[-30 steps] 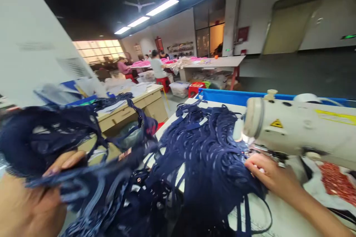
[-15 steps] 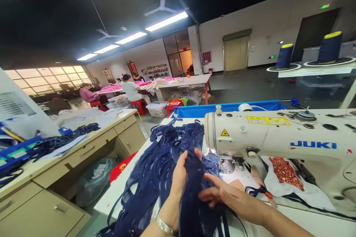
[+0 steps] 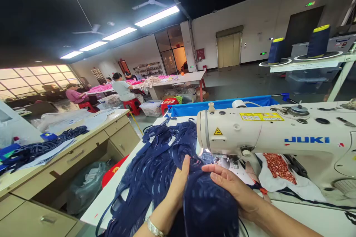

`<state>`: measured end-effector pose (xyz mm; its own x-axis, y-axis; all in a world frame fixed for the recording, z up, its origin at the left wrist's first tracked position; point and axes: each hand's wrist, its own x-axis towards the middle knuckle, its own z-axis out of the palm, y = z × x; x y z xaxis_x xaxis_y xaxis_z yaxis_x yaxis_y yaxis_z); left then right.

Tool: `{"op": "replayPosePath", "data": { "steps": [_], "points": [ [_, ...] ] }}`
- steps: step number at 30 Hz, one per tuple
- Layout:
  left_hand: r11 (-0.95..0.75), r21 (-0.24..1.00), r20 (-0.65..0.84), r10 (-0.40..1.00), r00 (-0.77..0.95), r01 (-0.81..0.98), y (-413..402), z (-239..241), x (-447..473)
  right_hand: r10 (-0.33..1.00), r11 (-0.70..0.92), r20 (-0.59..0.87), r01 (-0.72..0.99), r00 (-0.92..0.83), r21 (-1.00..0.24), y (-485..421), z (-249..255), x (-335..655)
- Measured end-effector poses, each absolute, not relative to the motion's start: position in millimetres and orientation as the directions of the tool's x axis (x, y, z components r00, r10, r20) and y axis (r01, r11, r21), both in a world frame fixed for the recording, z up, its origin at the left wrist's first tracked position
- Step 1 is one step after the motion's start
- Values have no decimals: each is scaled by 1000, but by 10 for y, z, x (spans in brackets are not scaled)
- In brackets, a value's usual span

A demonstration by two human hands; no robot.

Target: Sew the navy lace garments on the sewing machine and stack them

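A large pile of navy blue fabric strips (image 3: 155, 170) lies on the sewing table, left of a white JUKI sewing machine (image 3: 267, 137). My left hand (image 3: 178, 185) is closed on a bunch of the navy fabric (image 3: 208, 207) close to me, thumb up against it. My right hand (image 3: 233, 189) lies over the top of that same bunch, fingers curved round it, just in front of the machine's needle area (image 3: 230, 161).
A white bag of small red pieces (image 3: 278, 168) sits under the machine arm. A blue bin (image 3: 222, 104) stands behind the table. A beige desk (image 3: 69, 155) with more navy strips is at left. Thread cones (image 3: 317, 40) stand at right. People sit at far tables.
The view swung from the left desk back to the machine. My left hand brought a bunch of navy fabric to the table; both hands now hold it in front of the needle.
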<state>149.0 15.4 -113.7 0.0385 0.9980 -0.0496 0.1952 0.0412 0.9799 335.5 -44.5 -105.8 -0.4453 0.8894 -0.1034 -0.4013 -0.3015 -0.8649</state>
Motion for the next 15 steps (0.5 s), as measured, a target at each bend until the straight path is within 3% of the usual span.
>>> {"op": "replayPosePath", "data": {
  "steps": [2, 4, 7, 9, 11, 13, 15],
  "points": [
    [-62, 970, 45, 996, 78, 235, 187, -1115, 1454, 899, -204, -84, -242, -430, -949, -411, -1039, 3424],
    [-120, 961, 94, 989, 113, 249, 277, -1099, 1408, 909, 56, 20, 75, -417, -996, -357, -1052, 3494],
    [8, 972, -14, 1000, 27, 233, 441, -1084, 1367, 909, 325, 115, 511, -400, -796, -275, -1119, 3550],
    [2, 950, -13, 999, 31, 312, 527, -1063, 1389, 928, 331, 109, 655, -356, -680, -241, -1165, 3556],
    [-153, 891, 121, 988, 100, 428, 589, -1033, 1456, 930, 343, 107, 727, -351, -595, -222, -1198, 3556],
    [-292, 820, 249, 956, 152, 493, 640, -1011, 1548, 936, 329, 87, 763, -340, -557, -207, -1225, 3564],
    [-350, 741, 286, 937, 203, 574, 695, -1013, 1638, 946, 304, 73, 788, -315, -535, -187, -1259, 3583]
  ]
}}
